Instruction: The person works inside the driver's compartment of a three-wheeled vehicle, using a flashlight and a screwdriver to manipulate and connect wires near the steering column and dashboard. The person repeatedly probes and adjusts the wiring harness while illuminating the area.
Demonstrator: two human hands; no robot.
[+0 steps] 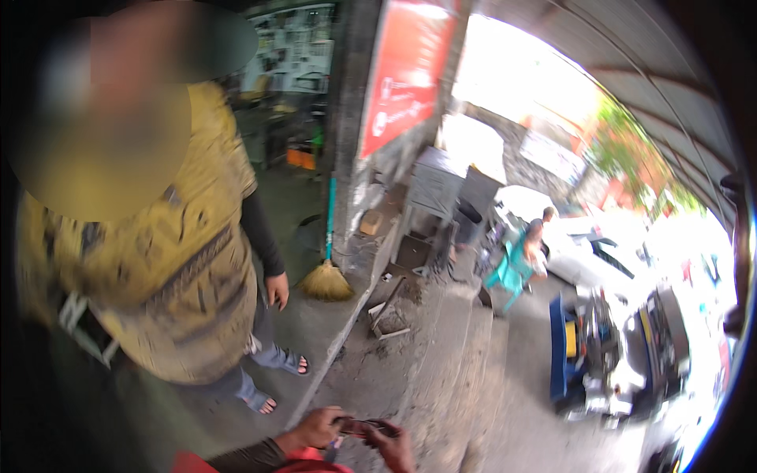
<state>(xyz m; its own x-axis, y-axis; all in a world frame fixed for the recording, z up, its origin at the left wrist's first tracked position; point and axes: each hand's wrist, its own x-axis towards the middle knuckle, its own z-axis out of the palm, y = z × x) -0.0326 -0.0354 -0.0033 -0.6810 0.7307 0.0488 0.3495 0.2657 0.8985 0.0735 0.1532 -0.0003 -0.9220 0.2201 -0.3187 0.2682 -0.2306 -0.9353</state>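
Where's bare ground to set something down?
Looks free: the grey floor between the broom and the standing person's sandals; the pavement between the concrete ledge and the blue-edged vehicle. Crowded: around the grey table.

The right hand (396, 449) has room ahead over floor (367, 382) — a standing person (169, 299) blocks front left.

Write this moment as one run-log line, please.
left hand: holds small dark object | right hand: holds same object | object kind: unclear | nearby: person in yellow shirt, broom
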